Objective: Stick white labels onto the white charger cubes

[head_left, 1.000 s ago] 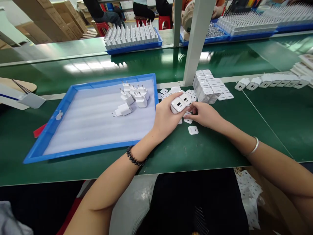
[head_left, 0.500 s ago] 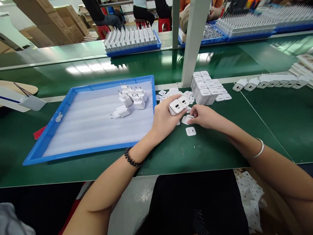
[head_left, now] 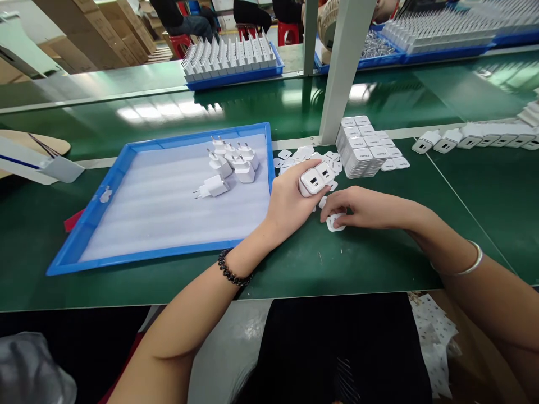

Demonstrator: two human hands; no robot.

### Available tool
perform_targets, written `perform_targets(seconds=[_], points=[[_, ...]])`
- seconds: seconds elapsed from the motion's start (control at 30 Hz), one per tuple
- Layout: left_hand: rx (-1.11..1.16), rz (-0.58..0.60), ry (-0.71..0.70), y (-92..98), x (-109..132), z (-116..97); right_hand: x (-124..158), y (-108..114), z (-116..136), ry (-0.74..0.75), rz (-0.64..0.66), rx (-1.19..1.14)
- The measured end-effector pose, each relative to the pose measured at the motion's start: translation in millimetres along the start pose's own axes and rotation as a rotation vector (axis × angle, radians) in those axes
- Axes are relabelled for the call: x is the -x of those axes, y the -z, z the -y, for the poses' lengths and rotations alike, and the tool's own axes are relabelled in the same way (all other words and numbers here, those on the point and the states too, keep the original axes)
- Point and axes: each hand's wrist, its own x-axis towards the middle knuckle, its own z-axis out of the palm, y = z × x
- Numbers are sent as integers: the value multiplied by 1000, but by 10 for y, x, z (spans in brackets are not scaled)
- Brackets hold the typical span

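Two white chargers (head_left: 312, 182) with port faces turned up are held side by side in my left hand (head_left: 290, 196), its fingers wrapped round them. My right hand (head_left: 351, 209) pinches white square plates (head_left: 334, 222) low over the green bench, just right of my left hand. Loose white plates (head_left: 304, 153) lie scattered behind my left hand. Neat stacks of similar plates (head_left: 361, 147) stand behind my right hand. Several white plugs (head_left: 244, 169) with metal pins rest in a blue-rimmed tray (head_left: 147, 254) at the left.
A grey post (head_left: 342, 73) rises behind the stacks. White chargers (head_left: 469, 137) line the right back of the bench (head_left: 379, 269). Beyond it stand blue trays of pinned parts (head_left: 229, 59). A seated person's legs (head_left: 191, 28) show behind. A white box (head_left: 63, 168) is at far left.
My right hand has moved towards me, onto the plate that lay alone nearest the bench edge. My left hand still holds the two chargers. The whole view has shifted slightly.
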Motion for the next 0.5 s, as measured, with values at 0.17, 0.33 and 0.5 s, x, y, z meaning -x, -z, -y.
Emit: perform_targets(seconds=[0.17, 0.33, 0.5], points=[[14, 3, 2, -2, 15, -1, 72, -19, 9, 0, -71, 69], [-21, 11, 5, -6, 19, -5, 96, -54, -27, -138, -115, 215], [-35, 24, -16, -12, 23, -3, 0, -134, -29, -269, -99, 154]])
